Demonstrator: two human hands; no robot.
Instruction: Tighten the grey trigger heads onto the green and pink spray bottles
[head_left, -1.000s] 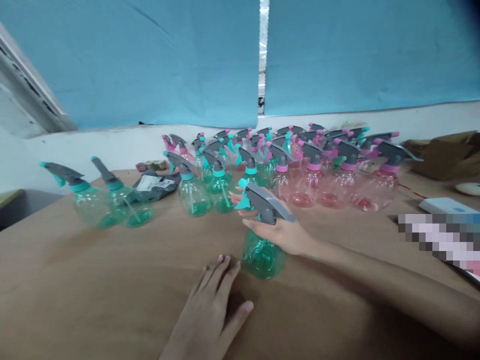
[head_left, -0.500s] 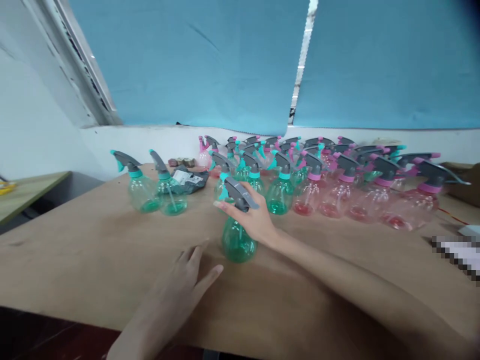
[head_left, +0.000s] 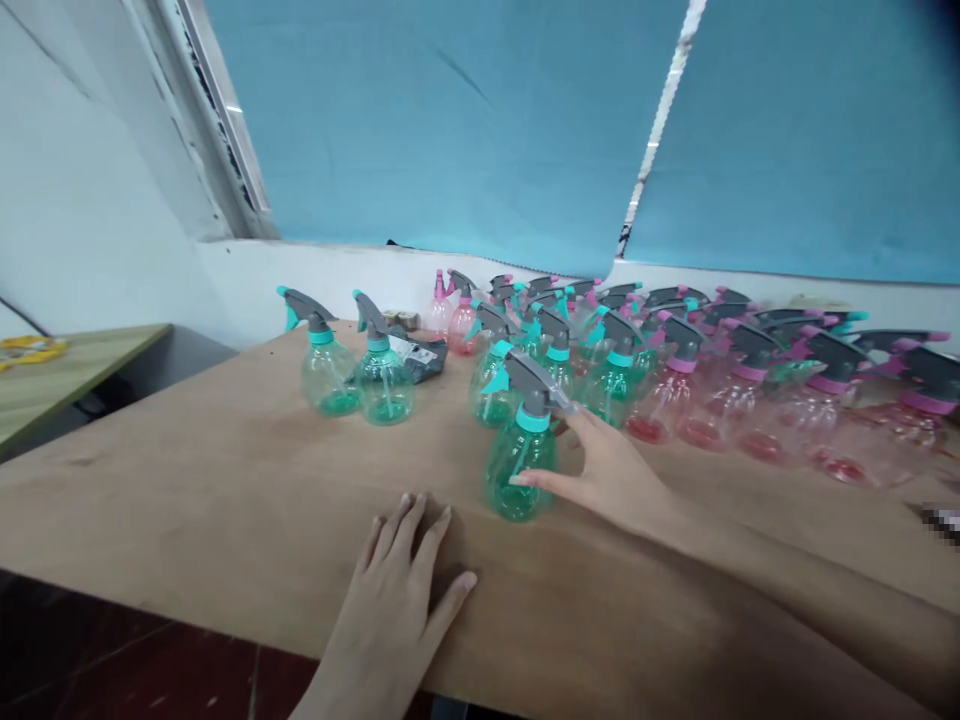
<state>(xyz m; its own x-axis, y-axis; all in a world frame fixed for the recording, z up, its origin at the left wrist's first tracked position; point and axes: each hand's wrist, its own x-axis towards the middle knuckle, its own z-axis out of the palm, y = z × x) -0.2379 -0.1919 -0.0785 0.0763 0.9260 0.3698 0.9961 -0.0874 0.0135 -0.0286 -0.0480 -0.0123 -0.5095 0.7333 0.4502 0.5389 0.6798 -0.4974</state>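
Right hand [head_left: 615,475] went from neck [head_left: 533,418] to side of green bottle [head_left: 517,450] | left hand [head_left: 391,598] at 7 o'clock, fingers parted | bottle upright, 5 o'clock; whether right fingers clamp, I cannot tell | likely light, smooth; I would hold neck | pink bottles [head_left: 664,397], 3 o'clock

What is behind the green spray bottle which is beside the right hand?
Behind the nearest bottle stand more spray bottles with gray heads and turquoise collars. Their upper parts show; the nearest bottle and the right hand cover some of their lower parts.
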